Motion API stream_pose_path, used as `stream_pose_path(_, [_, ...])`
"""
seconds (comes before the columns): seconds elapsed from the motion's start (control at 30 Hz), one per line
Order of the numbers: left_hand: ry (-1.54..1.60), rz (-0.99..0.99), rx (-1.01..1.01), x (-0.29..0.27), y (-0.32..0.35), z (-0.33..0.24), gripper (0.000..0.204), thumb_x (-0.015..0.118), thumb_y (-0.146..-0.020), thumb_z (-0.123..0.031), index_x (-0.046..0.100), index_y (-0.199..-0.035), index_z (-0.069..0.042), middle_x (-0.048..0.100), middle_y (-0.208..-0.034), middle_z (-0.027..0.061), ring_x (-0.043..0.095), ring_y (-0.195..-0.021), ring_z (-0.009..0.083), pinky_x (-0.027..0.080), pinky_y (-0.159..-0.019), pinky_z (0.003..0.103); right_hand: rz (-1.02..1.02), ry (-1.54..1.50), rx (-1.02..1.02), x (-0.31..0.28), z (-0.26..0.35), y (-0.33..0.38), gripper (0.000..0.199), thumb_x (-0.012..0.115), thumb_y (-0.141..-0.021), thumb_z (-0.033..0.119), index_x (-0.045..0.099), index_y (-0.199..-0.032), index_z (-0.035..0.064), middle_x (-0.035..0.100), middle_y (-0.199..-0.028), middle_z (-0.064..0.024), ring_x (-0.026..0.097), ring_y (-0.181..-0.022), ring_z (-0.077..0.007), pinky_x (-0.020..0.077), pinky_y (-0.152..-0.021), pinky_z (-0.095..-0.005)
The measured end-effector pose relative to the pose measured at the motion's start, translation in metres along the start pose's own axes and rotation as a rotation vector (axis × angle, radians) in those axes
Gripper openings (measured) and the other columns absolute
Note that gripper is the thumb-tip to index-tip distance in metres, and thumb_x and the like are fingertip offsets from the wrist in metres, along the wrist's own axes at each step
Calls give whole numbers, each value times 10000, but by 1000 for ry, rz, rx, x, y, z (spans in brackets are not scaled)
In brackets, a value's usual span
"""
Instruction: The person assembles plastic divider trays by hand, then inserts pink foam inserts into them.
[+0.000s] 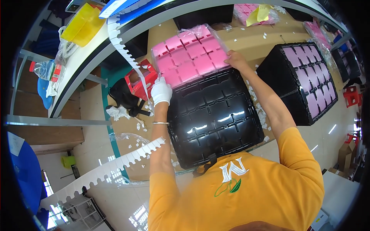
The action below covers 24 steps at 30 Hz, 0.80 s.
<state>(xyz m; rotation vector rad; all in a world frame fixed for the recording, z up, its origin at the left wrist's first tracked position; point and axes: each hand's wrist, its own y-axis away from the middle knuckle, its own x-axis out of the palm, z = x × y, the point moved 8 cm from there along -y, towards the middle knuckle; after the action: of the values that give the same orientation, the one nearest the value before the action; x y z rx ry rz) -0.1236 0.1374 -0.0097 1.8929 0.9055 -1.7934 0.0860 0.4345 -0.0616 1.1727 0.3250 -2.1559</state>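
A stack of pink compartment trays (194, 57), partly in clear plastic film, lies just beyond a black plastic tray (216, 115). At its near left corner, my left hand (161, 91), in a white glove, is closed on the edge. My bare right hand (236, 61) grips the right edge, thumb and fingers around the film and rim. The black tray, divided into a grid of shallow sections, lies between my forearms, its near edge against my orange shirt. Whether it is the top of a stack cannot be made out.
To the right stands a tall black tray stack (298, 82) with lilac pieces. A red box (142, 81) and black stool (125, 96) are at left. Notched white strips (129, 158) hang beside my left arm. A shelf holds a bottle (48, 71) and yellow bin (83, 25). Paper scraps litter the cardboard.
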Motion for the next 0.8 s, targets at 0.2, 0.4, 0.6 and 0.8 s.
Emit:
stream_pose_path(0.2, [107,251,-238,6,-9,13,369,637,-775,-242,611,-1088,-48,638,-1026,233,621,-970,371,487,-859,426,-48,82,-26,-14,5,6,236,700,-704,271,703,-870,103,672,-897,-177,642,-879,-345,496,-797,-427])
stream_pose_path(0.4, [275,101,-278,25,-12,36,346,655,-730,-219,665,-1022,-34,649,-1048,204,616,-1003,348,474,-888,402,-21,3,-30,-9,12,4,155,665,-744,210,700,-806,73,671,-754,-126,655,-695,-261,506,-695,-372])
stream_pose_path(0.6, [500,128,-356,30,-20,58,327,609,-734,-255,692,-962,-37,661,-965,220,645,-908,363,480,-878,398,44,-333,69,-5,-8,-2,211,688,-731,243,701,-821,53,666,-694,-122,671,-643,-210,520,-633,-339])
stream_pose_path(0.8, [229,256,-219,24,-20,24,389,694,-697,-378,695,-889,-39,667,-880,214,637,-873,382,491,-798,412,-105,-224,-126,2,1,0,248,736,-761,216,645,-863,10,638,-686,-71,614,-597,-138,492,-569,-267])
